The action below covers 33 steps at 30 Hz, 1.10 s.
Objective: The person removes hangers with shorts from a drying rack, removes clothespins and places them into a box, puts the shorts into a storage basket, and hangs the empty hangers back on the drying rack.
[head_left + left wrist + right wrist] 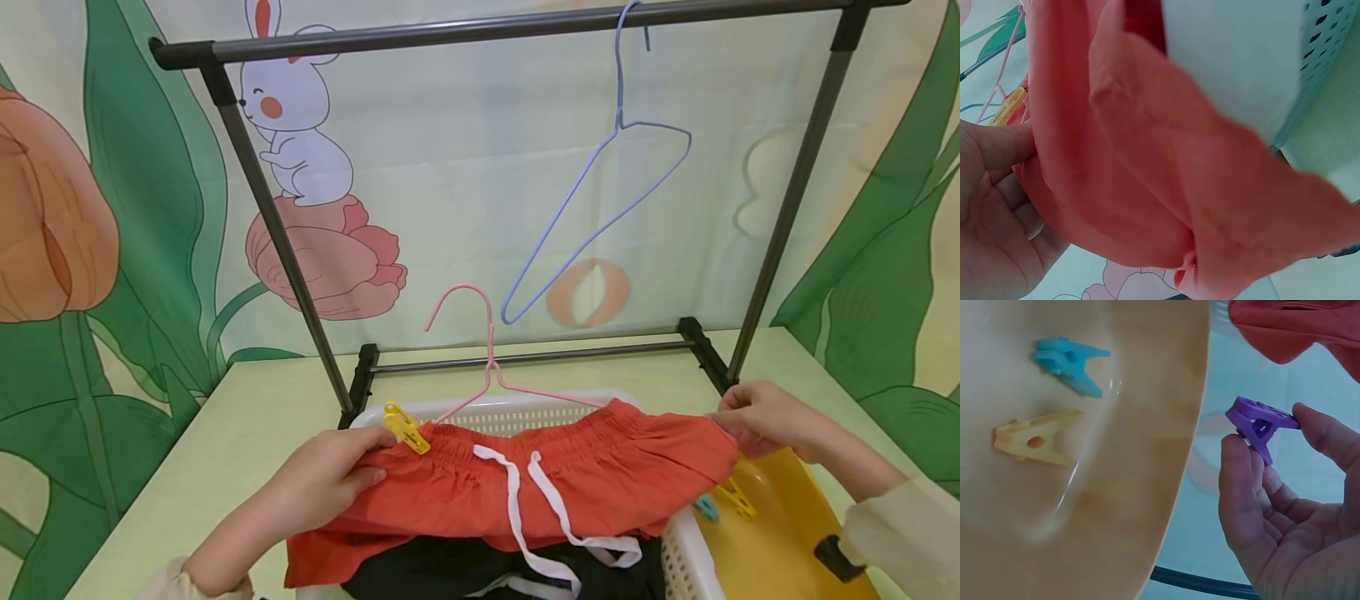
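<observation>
Red shorts (570, 492) with white drawstrings hang on a pink hanger (491, 363), over the front of a white basket (690, 554). My left hand (337, 471) pinches their left side, thumb and fingers on the cloth in the left wrist view. Beside those fingertips a yellow clothespin (406, 428) is clipped to the waistband. At the right end of the shorts is my right hand (776, 421). The right wrist view shows it pinching a purple clothespin (1260, 423) between thumb and fingers, apart from the red cloth; in the head view that clothespin is hidden.
A dark metal rack (420, 35) stands behind, with a blue hanger (558, 212) on its top bar. Black clothing (442, 571) lies in the basket. To the right, a yellow tub (780, 533) holds a teal clothespin (1069, 362) and a yellow clothespin (1036, 439).
</observation>
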Motion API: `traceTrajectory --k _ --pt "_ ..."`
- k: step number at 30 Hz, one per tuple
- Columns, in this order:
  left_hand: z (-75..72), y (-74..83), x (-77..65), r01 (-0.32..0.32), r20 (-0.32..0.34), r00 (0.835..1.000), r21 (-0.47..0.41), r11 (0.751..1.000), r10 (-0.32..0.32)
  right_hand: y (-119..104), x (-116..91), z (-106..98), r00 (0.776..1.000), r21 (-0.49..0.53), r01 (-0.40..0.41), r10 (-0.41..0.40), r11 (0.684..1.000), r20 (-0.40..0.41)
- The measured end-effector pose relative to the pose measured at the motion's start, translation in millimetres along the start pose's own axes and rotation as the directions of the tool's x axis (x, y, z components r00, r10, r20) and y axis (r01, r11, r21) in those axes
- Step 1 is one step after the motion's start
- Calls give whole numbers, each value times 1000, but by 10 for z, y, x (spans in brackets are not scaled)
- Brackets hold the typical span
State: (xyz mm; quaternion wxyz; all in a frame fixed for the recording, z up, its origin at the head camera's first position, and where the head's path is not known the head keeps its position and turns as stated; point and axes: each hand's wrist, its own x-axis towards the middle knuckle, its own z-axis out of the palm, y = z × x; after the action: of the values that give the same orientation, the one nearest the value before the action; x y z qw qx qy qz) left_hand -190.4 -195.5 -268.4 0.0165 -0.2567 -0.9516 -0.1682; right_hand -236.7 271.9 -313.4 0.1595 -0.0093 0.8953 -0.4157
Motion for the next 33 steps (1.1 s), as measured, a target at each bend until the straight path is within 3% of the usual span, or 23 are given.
traceTrajectory --k 20,33 --pt "-9 12 2 13 -5 1000 10 1000 -13 158 55 128 998 -100 -40 44 994 33" --pt "5 15 9 33 7 999 5 999 -33 208 65 295 997 -226 -33 47 973 55"
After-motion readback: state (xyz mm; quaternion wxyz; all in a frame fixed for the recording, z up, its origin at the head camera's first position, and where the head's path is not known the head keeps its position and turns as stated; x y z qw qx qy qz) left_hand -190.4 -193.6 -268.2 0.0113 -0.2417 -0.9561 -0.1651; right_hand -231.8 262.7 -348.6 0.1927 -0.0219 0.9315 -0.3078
